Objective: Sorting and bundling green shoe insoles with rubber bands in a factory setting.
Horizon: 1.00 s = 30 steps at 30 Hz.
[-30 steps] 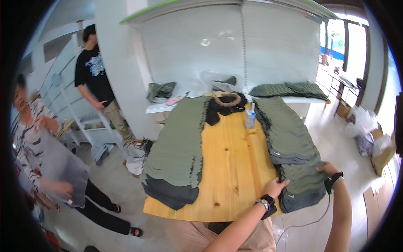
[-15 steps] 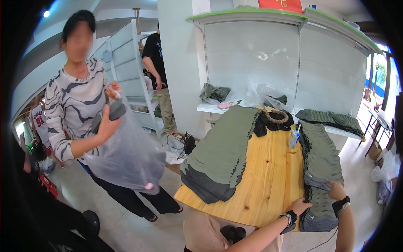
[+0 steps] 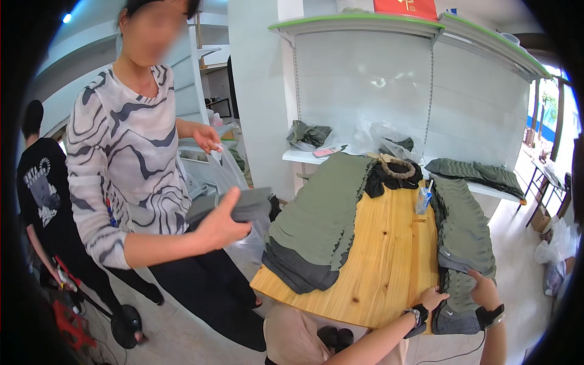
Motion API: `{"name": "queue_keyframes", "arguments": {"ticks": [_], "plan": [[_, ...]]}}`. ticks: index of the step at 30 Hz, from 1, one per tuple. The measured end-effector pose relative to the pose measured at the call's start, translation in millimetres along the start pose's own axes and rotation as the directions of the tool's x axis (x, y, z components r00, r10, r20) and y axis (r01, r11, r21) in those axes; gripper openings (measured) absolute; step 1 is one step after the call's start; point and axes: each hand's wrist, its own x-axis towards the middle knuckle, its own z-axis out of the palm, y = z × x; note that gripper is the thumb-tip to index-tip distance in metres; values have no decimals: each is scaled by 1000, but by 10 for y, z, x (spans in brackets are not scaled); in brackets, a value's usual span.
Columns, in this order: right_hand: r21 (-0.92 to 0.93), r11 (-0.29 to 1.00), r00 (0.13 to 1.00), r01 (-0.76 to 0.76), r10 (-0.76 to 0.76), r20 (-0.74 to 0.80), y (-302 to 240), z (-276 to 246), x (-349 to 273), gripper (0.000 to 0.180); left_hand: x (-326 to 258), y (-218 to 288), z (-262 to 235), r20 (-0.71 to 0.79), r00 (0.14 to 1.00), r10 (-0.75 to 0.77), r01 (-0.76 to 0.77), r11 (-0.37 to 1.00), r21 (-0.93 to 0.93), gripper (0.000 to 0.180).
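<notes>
I make out a gold sign on the flat-faced red package (image 3: 398,7) atop the green-edged white shelf (image 3: 359,24); pale lettering and a picture show on a short-sleeved black cloth shirt (image 3: 52,173) at left; small white logos mark the dark grey ends of the rippled olive-green fabric pieces (image 3: 467,225); the rest is too small for me to read.

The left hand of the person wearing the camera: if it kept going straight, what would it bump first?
The nearer stack of green and grey fabric pieces. The left hand points rightward at its edge, and may be touching it; depth makes that hard to tell.
</notes>
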Motion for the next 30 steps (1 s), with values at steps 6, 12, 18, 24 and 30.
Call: {"name": "queue_keyframes", "arguments": {"ticks": [6,12,18,24,30], "plan": [[140,983,993,115,-110,-37,-444,113,-299,53,58,-83,59,-90,996,12,-14,1000,-15,61],[286,958,998,29,-12,-61,-781,267,-510,52,49,-38,40,53,998,-35,40,995,-96,65],[262,964,975,45,15,-223,-736,533,-624,48,-10,57,18,3,998,-58,58,998,-31,56],[135,991,990,-24,42,-133,-705,600,-756,51,-324,86,57,-63,998,19,-29,986,-163,48],[127,986,978,-104,125,-166,-853,606,-782,54,-964,371,-503,-69,995,77,-81,995,-54,50]]}}
